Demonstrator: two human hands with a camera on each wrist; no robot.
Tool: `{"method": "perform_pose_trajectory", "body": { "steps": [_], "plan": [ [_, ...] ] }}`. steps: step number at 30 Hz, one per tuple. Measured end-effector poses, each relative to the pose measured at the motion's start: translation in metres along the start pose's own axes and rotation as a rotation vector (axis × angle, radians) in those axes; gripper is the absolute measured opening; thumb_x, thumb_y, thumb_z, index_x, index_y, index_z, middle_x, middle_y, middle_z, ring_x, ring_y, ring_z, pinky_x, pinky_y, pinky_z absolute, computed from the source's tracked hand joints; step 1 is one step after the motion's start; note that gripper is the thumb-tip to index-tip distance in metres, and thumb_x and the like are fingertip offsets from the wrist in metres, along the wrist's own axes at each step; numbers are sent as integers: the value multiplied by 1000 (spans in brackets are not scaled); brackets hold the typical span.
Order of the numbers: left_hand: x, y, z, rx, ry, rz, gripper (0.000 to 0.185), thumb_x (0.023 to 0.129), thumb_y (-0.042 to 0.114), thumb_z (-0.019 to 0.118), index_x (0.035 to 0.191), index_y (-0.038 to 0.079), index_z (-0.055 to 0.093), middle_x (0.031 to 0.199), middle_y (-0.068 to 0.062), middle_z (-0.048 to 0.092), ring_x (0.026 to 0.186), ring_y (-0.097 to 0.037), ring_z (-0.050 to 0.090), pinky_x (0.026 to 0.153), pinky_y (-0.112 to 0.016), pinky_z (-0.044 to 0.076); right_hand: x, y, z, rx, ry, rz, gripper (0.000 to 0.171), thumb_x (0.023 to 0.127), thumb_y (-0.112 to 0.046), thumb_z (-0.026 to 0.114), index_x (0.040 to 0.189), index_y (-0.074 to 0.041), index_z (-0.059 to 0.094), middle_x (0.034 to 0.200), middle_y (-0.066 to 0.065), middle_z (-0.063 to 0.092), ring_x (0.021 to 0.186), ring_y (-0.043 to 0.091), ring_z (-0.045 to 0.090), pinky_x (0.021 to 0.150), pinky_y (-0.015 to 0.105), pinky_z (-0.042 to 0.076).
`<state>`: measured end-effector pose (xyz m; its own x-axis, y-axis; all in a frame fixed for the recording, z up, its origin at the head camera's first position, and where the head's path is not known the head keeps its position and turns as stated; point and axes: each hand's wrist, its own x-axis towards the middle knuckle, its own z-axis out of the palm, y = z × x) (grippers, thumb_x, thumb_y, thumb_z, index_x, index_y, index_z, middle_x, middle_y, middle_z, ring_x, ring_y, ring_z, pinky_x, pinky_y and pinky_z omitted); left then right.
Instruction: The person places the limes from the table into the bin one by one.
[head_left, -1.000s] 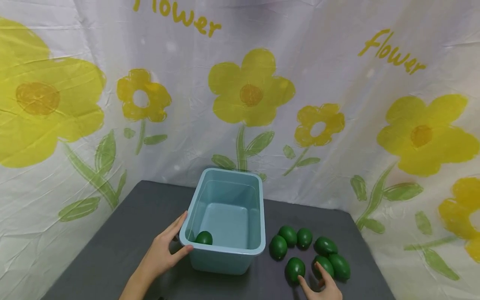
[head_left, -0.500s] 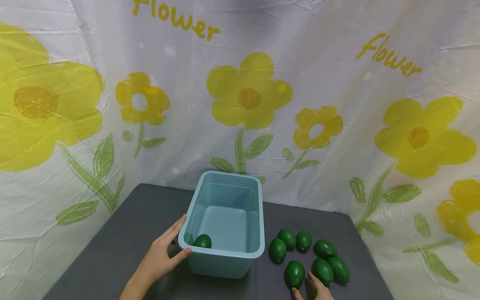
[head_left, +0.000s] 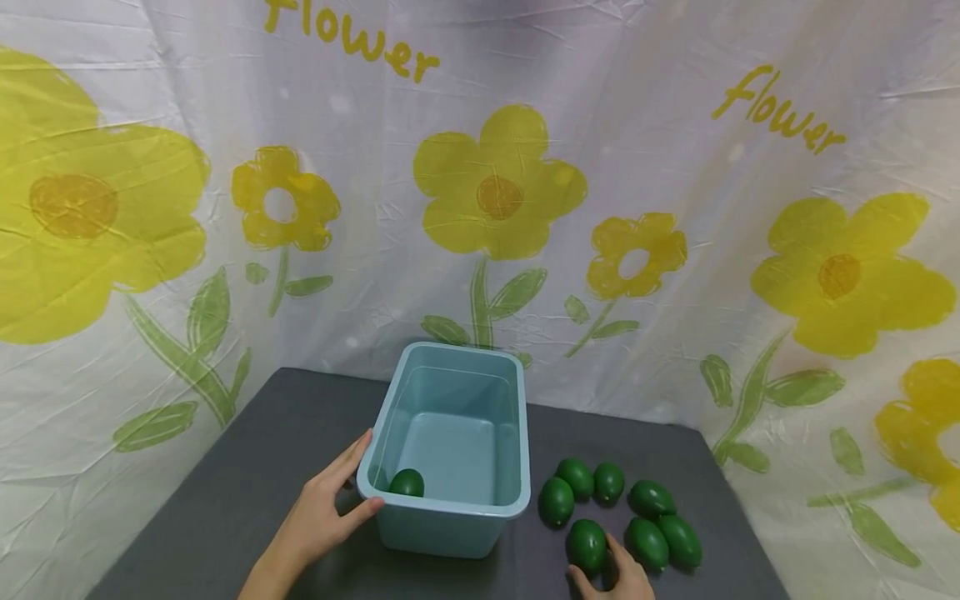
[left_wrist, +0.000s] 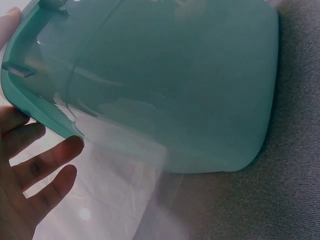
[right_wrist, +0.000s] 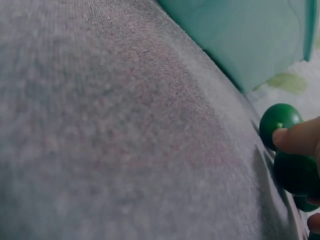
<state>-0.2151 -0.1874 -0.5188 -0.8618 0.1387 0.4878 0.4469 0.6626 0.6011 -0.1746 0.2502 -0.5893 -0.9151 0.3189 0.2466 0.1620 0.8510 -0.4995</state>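
Observation:
A light blue plastic tub (head_left: pixel 450 529) stands upright mid-table, one green oval fruit (head_left: pixel 407 482) inside at its near left corner. My left hand (head_left: pixel 322 500) holds that corner, thumb on the near side and fingers along the left rim. In the left wrist view, the fingertips (left_wrist: pixel 70 146) are right at the rim. Right of the tub, my right hand (head_left: pixel 618 579) grips a smooth dark green oval fruit (head_left: pixel 586 546) between thumb and finger, low over the table. In the right wrist view, the thumb (right_wrist: pixel 295 140) overlaps a fruit with a pale stem end (right_wrist: pixel 275 114).
Several more green fruits lie on the dark grey tabletop (head_left: pixel 225 500): a cluster (head_left: pixel 574 478) behind the gripped one and a group (head_left: pixel 679 542) to its right. A white cloth (head_left: pixel 360 292) printed with yellow flowers hangs behind and beside the table.
My right hand has moved left from between the fruits and closed around the front one, which has shifted slightly left. The left hand keeps its place on the tub; the head view has tilted slightly.

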Motion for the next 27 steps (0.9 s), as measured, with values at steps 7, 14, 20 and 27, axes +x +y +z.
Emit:
{"method": "perform_pose_trajectory", "body": {
  "steps": [7, 14, 20, 27],
  "plan": [
    [-1, 0, 1, -3, -5, -1, 90, 91, 33, 85, 166, 16, 39, 164, -14, 46, 141, -39, 54, 98, -60, 57, 0, -2, 2, -20, 41, -7, 71, 74, -36, 93, 128, 4, 72, 109, 25, 75, 95, 44, 71, 83, 60, 58],
    [-2, -1, 0, -13, -6, -8, 91, 91, 33, 85, 167, 17, 38, 164, -15, 46, 142, -40, 54, 97, -61, 57, -2, -4, 1, -13, 46, -1, 67, 73, -32, 93, 127, 2, 73, 110, 26, 74, 94, 43, 71, 83, 60, 58],
    [0, 0, -1, -13, -5, 1, 93, 91, 33, 85, 168, 21, 35, 165, -14, 46, 142, -40, 54, 98, -60, 57, 0, -5, 0, 0, 92, 0, 65, 73, -33, 93, 125, 1, 74, 106, 23, 75, 82, 35, 70, 75, 54, 58],
    [0, 0, -2, -27, -9, -6, 92, 91, 34, 85, 168, 20, 36, 165, -16, 45, 143, -41, 52, 100, -63, 54, 0, -8, -1, 106, 158, 110, 65, 74, -35, 94, 124, 1, 75, 66, 1, 58, 54, 13, 46, 54, 32, 40]
  ]
}}
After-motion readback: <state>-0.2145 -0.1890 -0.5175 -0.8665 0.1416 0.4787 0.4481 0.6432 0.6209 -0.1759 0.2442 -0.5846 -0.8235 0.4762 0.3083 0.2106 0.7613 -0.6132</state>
